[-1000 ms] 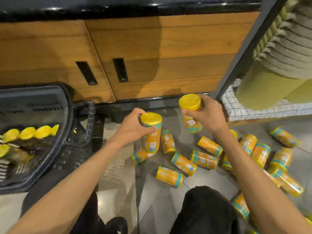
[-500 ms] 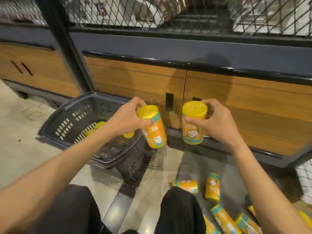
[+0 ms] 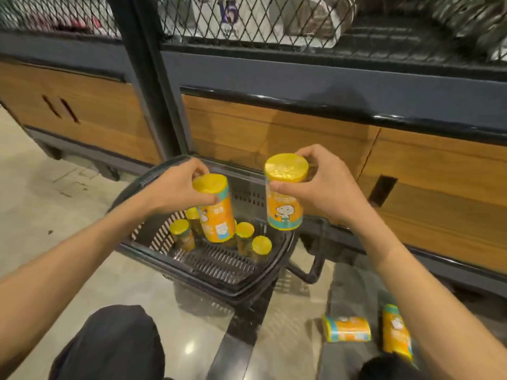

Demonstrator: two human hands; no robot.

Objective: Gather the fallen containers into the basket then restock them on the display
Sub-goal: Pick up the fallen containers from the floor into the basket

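Note:
My left hand grips a yellow-lidded orange container by its top, tilted, directly over the dark plastic basket. My right hand grips a second orange container upright near its lid, above the basket's right rim. Several yellow-lidded containers stand inside the basket. Two fallen containers lie on the floor at the lower right, partly hidden by my right forearm.
A wooden cabinet front with a dark rail and a wire-mesh shelf runs behind the basket. The basket's handle hangs to its right. My knees are at the bottom, on a pale tiled floor.
Both hands carried their containers left from the floor pile to above the basket. The view swung left, so the basket now sits in the middle and most fallen containers are out of frame.

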